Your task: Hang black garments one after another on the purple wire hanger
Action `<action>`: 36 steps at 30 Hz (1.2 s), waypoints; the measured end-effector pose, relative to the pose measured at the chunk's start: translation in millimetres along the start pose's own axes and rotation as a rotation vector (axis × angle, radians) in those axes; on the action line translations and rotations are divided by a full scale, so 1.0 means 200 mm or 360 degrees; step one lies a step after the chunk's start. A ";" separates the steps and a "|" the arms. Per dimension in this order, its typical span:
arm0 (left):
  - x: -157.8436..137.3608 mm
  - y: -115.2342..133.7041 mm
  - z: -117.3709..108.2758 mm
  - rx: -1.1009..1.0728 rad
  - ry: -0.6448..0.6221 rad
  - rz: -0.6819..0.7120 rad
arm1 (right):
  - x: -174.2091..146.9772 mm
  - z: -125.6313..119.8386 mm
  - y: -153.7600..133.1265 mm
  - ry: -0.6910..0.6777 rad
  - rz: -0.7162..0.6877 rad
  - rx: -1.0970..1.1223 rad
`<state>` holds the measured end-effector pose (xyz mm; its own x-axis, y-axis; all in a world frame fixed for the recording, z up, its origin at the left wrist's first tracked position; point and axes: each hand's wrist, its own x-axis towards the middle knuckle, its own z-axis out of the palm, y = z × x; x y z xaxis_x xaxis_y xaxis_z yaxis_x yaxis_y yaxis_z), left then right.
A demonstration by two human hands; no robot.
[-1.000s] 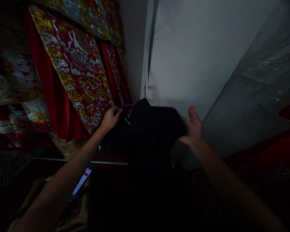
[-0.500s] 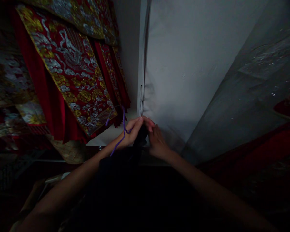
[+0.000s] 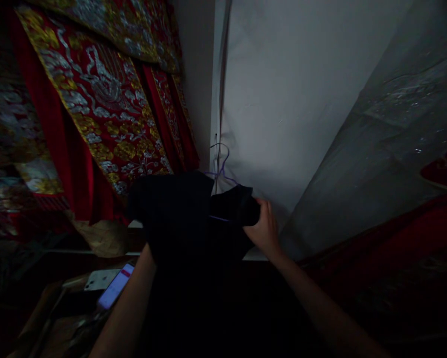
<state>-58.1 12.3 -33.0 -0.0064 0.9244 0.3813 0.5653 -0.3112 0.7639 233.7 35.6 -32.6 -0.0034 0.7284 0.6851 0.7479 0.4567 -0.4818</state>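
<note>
Pale wall (image 3: 290, 99) in dim light, with a narrow white strip (image 3: 216, 89) running down it, embroidered red hanging (image 3: 104, 99) to the left and clear plastic sheet (image 3: 387, 129) to the right; a dark garment (image 3: 178, 214) occupies the centre foreground, below the strip, its lower part lost in shadow. Compared with half a second earlier, when both hands met at the foot of the strip and a purple hanger (image 3: 223, 174) trailed across the left wrist, the hands now stand apart; the hanger's hook rises above the garment's neck, in front of the strip, though whether it is hooked onto anything cannot be told; a purple bar shows within the neck opening; the garment is spread wider, covering the lower corner of the hanging. Right hand (image 3: 262, 223): closed on the garment's right shoulder edge, fingers curled over the cloth, forearm slanting up from the lower right. Left forearm (image 3: 134, 303): rising from below into the garment; the left hand is hidden by the cloth, so its grip cannot be told. Beside this forearm lie a lit phone (image 3: 116, 287) and a white phone (image 3: 96, 280).
</note>
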 end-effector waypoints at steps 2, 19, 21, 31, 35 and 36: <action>-0.15 -0.08 0.01 -0.0339 0.0010 -0.0195 | 0.11 -0.05 0.03 0.0053 0.0072 -0.0082; -0.64 -0.06 0.48 -0.1681 0.0465 -0.1482 | -0.26 0.15 -0.15 0.0076 0.0403 0.0728; -0.66 -0.03 0.52 -0.1779 0.0468 -0.1519 | -0.44 0.30 -0.17 -0.0238 0.0796 0.0951; -0.70 -0.13 0.50 -0.1013 0.1074 -0.0961 | -0.60 0.30 -0.14 -0.0934 0.1215 0.0840; -0.76 -0.17 0.60 -0.0259 0.1103 -0.0286 | -0.65 0.22 -0.08 -0.1064 0.1241 0.0891; -0.77 -0.16 0.64 -0.0222 0.0893 -0.0196 | -0.66 0.21 -0.08 -0.1079 0.1233 0.0931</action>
<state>29.9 -92.4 -182.3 -0.5218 0.7095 0.4736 0.4192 -0.2703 0.8667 193.9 -45.9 -138.5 -0.1660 0.9554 -0.2444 0.2885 -0.1900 -0.9385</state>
